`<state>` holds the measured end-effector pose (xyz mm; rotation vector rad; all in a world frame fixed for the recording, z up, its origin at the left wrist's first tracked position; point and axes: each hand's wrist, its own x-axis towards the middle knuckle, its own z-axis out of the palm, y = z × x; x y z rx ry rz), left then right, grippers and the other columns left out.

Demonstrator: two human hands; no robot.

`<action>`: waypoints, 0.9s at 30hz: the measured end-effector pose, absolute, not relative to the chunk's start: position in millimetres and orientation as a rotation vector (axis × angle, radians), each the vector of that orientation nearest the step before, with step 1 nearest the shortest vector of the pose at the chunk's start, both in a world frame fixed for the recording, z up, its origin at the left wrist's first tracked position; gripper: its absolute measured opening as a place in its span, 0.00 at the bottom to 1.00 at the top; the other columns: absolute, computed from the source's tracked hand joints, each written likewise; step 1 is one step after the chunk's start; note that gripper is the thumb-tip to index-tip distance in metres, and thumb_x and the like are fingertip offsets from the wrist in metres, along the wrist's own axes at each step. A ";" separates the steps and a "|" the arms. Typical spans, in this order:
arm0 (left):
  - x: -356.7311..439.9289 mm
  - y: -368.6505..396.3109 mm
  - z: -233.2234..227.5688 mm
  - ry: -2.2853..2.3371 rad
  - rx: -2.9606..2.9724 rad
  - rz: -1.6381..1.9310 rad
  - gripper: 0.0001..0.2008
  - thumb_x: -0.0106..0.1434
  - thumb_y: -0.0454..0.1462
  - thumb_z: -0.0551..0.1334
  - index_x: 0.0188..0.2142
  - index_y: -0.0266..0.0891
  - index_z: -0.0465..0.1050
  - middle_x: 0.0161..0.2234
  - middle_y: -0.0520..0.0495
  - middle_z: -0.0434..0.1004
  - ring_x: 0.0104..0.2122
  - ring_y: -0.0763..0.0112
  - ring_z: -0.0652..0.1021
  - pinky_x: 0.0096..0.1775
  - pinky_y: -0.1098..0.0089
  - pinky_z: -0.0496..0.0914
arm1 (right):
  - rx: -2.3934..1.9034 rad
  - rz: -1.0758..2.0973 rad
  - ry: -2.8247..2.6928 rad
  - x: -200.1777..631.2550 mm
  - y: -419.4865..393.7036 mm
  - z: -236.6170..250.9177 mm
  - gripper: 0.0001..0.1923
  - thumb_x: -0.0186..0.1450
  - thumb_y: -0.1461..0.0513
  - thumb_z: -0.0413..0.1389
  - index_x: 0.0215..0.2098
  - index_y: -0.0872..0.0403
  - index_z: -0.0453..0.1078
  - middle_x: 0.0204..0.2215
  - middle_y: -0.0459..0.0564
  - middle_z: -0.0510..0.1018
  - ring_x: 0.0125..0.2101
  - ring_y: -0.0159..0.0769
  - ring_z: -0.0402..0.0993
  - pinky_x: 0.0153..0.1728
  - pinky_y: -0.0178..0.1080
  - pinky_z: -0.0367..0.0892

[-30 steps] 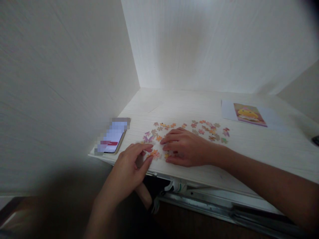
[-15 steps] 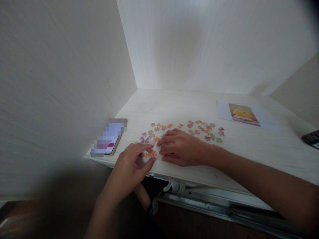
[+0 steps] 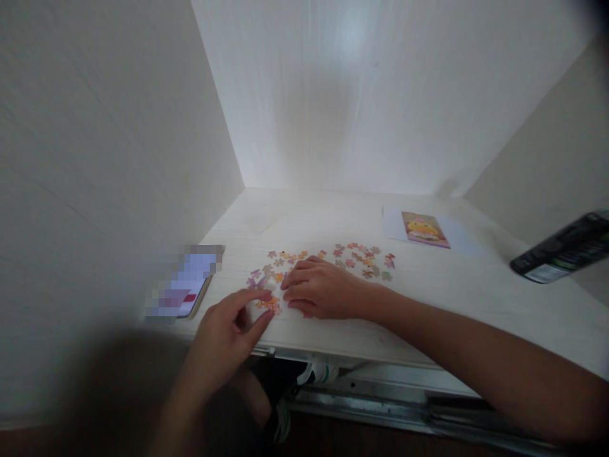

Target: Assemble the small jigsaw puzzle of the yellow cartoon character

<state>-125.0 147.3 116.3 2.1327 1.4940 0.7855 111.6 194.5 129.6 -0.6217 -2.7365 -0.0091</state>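
Several small coloured jigsaw pieces lie scattered on a pale wooden desk. My right hand lies flat, palm down, over the pieces near the front edge, fingers pointing left. My left hand comes up from below the desk edge. Its thumb and forefinger pinch toward a small joined cluster of orange pieces, touching it. A puzzle reference picture of a yellow figure on a white sheet lies at the back right.
A phone with a lit screen lies at the desk's left front corner beside the left wall. A dark flat device sits at the right edge. White panels wall the desk on three sides. Metal rails and a shoe show below.
The view has swung right and tilted, bringing the dark device at the right into sight. Both hands stay on the same cluster of pieces; my left fingers have closed slightly on it.
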 end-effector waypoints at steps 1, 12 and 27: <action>-124.9 148.0 116.0 1.497 2.129 0.778 0.18 0.61 0.48 0.63 0.47 0.44 0.75 0.39 0.49 0.80 0.27 0.70 0.74 0.32 0.69 0.70 | -0.630 -0.023 -2.735 111.7 194.8 130.6 0.11 0.70 0.60 0.52 0.39 0.54 0.76 0.44 0.50 0.79 0.44 0.38 0.70 0.48 0.42 0.61; -116.3 153.8 117.5 1.320 2.220 1.002 0.12 0.59 0.48 0.63 0.29 0.46 0.80 0.39 0.49 0.82 0.39 0.63 0.81 0.46 0.65 0.74 | -0.714 -0.184 -2.654 117.0 204.6 132.3 0.17 0.71 0.54 0.48 0.37 0.55 0.74 0.38 0.51 0.81 0.40 0.36 0.73 0.45 0.41 0.60; -118.6 142.3 124.1 1.594 2.168 0.894 0.26 0.57 0.55 0.63 0.48 0.43 0.77 0.32 0.49 0.80 0.22 0.70 0.72 0.27 0.70 0.69 | -1.054 -0.025 -2.426 146.8 236.2 125.2 0.14 0.68 0.57 0.54 0.33 0.58 0.76 0.32 0.54 0.80 0.34 0.35 0.72 0.38 0.38 0.59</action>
